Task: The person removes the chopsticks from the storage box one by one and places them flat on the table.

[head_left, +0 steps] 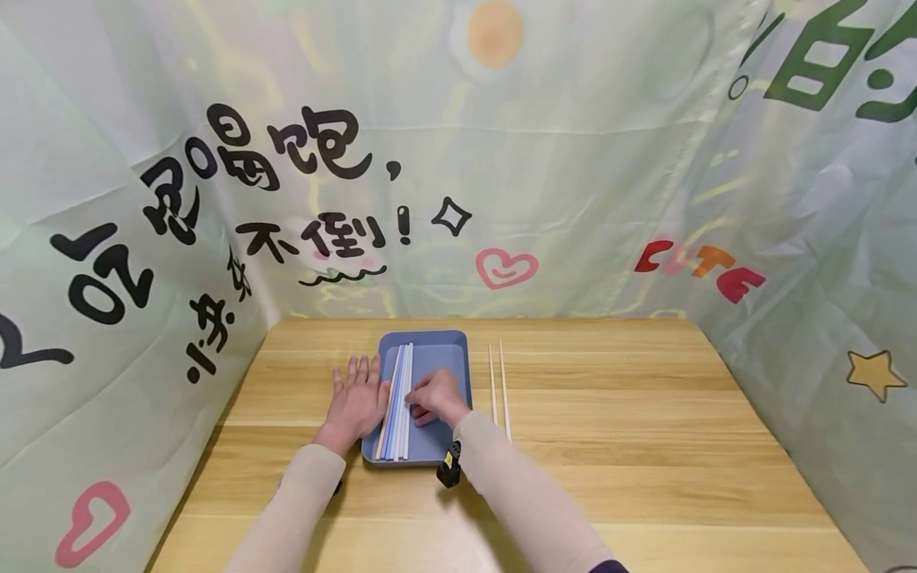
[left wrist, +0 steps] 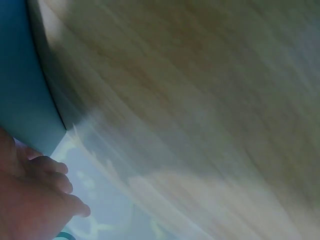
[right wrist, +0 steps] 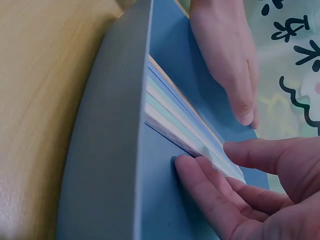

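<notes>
Wooden table (head_left: pixel 623 414) — pale lettered cloth (head_left: pixel 587 199) behind.

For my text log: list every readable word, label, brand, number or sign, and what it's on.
"吃饱喝饱,": cloth backdrop, left.
"快乐不倒!": below that.
"CUTE": backdrop, right.
"的": backdrop, upper right, cut off.
Chopsticks, tray: no readable text.
Black wrist device: yellow mark too small to read.
No brand or number readable.

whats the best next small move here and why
Probably have the right hand pinch the rightmost chopstick in the blue tray: its fingertips are right beside that chopstick, and the left hand is at the tray's left rim, perhaps able to steady it.
</notes>
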`<control>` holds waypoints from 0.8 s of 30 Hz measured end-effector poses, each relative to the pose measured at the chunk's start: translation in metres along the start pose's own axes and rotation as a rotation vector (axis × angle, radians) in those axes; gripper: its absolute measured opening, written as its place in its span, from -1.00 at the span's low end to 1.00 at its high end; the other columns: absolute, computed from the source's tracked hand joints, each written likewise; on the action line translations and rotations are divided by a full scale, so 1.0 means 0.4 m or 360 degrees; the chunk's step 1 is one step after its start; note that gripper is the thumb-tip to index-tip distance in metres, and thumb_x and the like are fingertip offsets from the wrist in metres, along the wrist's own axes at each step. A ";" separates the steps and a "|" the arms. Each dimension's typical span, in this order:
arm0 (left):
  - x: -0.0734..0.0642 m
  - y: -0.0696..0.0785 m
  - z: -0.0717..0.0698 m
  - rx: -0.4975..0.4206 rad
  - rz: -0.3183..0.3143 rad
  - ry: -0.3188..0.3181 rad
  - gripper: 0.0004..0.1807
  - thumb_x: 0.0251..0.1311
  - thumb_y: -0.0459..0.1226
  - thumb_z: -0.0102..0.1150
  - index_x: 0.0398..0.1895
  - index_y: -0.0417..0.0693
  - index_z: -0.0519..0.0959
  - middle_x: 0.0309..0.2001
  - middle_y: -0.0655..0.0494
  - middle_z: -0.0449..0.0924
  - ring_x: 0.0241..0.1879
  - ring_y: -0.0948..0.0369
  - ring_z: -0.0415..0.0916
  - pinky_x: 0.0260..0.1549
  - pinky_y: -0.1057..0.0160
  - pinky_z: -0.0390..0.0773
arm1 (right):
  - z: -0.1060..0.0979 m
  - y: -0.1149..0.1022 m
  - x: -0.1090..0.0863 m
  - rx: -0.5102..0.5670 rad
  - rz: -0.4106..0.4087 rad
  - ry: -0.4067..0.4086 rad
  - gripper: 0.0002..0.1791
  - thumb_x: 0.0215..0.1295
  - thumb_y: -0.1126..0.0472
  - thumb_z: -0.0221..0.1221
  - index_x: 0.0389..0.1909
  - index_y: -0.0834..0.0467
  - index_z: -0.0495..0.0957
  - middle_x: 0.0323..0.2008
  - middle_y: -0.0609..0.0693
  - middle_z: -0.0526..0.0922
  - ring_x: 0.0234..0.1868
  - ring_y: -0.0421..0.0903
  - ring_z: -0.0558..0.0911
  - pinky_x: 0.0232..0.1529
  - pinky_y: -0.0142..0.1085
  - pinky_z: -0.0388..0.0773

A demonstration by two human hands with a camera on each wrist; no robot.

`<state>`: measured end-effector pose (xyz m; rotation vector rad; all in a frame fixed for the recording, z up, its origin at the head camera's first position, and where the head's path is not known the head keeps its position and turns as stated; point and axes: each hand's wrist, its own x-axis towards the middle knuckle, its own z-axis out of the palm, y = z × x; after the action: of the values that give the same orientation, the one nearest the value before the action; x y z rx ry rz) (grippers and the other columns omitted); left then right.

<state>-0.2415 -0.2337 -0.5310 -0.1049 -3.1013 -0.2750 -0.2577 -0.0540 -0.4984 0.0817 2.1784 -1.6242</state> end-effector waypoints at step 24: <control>-0.001 0.004 0.006 -0.0021 0.0005 0.0055 -0.27 0.67 -0.01 -0.28 0.69 -0.27 0.02 0.63 -0.40 0.08 0.65 -0.32 -0.05 0.56 -0.46 -0.14 | 0.030 0.017 0.012 -0.0008 -0.0051 0.0124 -0.81 0.18 0.53 0.36 -0.20 0.39 0.62 -0.49 0.29 0.73 -0.63 0.01 0.72 -0.46 -0.05 0.78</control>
<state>-0.2409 -0.2320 -0.5330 -0.1044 -3.0655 -0.2936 -0.2564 -0.0638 -0.5091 0.1111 2.2525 -1.6589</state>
